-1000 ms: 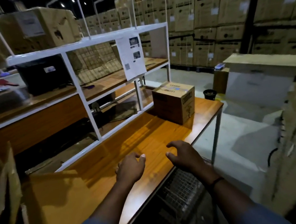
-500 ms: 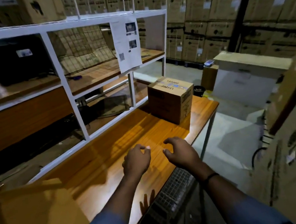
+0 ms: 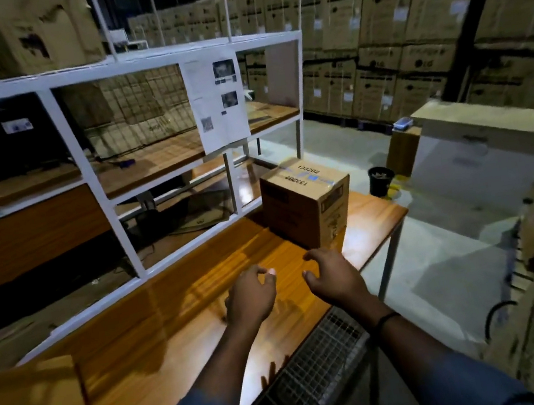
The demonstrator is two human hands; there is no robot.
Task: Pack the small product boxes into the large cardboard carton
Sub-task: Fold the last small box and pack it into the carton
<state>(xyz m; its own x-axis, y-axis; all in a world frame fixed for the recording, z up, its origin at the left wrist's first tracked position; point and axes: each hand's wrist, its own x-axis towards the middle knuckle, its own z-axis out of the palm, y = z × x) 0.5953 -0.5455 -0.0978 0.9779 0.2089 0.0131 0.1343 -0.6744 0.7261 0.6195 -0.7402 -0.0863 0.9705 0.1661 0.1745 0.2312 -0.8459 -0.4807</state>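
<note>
Both arms out toward 12 o'clock: bare left hand (image 3: pixel 250 296) fingers loosely curled, empty; bare right hand (image 3: pixel 334 279) at its 3 o'clock, same pose, thumbs facing.

The single head-worn camera is looking forward and down from above and behind the left hand (image 3: pixel 250 296) and right hand (image 3: pixel 334 277). Both are showing close to the lens, just below mid-frame, with the forearms entering from the bottom edge. The camera is facing across the wooden table (image 3: pixel 179 319) beneath the hands, toward a taped carton (image 3: pixel 307 203) standing just beyond the right hand. The wide lens is bowing the white shelf frame (image 3: pixel 85 153) beyond and left of the left hand. It is also taking in stacked cartons (image 3: pixel 405 25) far beyond the right hand.
</note>
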